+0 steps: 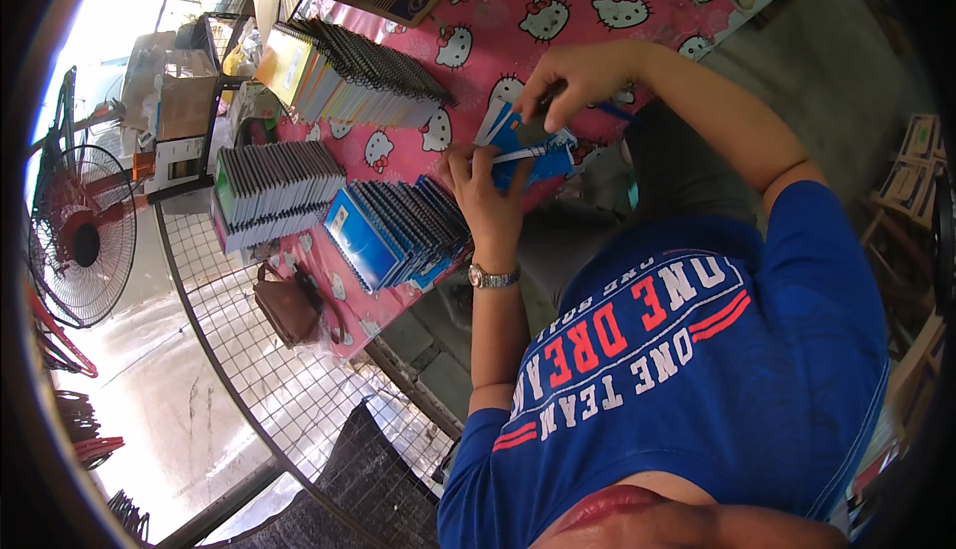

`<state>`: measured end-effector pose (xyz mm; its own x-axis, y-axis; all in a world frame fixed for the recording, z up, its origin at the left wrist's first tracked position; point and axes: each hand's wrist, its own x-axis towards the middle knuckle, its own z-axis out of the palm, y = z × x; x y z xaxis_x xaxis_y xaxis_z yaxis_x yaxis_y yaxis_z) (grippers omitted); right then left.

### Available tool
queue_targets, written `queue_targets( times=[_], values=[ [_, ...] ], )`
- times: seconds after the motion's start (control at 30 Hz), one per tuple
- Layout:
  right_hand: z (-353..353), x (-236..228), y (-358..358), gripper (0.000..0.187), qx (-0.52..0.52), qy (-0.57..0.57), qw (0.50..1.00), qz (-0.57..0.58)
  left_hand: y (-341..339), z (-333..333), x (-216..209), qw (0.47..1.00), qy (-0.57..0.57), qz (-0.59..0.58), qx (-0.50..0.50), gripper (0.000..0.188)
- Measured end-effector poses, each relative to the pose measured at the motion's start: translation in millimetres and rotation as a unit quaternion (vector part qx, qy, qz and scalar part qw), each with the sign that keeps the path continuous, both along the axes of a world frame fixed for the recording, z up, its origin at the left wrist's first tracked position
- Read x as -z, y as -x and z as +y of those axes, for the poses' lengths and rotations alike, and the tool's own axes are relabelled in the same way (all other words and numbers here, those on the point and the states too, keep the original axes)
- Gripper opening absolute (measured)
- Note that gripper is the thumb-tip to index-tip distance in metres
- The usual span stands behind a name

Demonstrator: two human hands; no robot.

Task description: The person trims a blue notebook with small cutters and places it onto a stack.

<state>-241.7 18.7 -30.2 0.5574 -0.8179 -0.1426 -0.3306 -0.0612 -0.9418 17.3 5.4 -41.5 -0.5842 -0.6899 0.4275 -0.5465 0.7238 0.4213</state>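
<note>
Standing nine o'clock of the work, green-fronted notebooks (284, 191) neighbour a blue stack (393, 235) at eight on the pink bench (498, 49). The left hand's (488, 196) grip pinches a blue notebook (555, 165); at one o'clock the right hand's (590, 79) hold is unclear. Wire-edge handling seems under way, calling for steadiness.

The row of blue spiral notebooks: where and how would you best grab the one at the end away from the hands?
I'd probably pinch the end notebook by its coiled upper edge, coming from above. Its blue cover faces outward, leaving room for a thumb, while the rest of the row sits close behind it, so fingers would hardly fit in lower down.
</note>
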Motion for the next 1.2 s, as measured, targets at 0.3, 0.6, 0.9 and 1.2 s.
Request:
queue_targets(
  times=[0.3, 0.6, 0.9, 1.2],
  values=[
    [5.1, 75.1, 53.3, 0.05, 0.23, 0.182, 0.89, 0.348, 18.4, -2.9, -8.6, 0.999, 0.02, -0.038, -0.005, 0.043],
    [57.3, -11.2, -27.4, 0.031, 0.158, 0.116, 0.973, 0.124, 19.2, -8.4, -2.8, 0.997, 0.044, -0.044, -0.046, 0.046],
    [69.5, 1.8, -61.0, 0.021, 0.36, 0.299, 0.882, 0.052, 11.1, 0.8, -0.1, 0.998, 0.025, -0.002, -0.063, 0.044],
    [14.4, 43.0, 15.7, 0.04, 0.368, 0.234, 0.891, 0.125, 5.6, -7.5, 9.2, 0.998, 0.022, 0.041, -0.045, 0.042]
  ],
)
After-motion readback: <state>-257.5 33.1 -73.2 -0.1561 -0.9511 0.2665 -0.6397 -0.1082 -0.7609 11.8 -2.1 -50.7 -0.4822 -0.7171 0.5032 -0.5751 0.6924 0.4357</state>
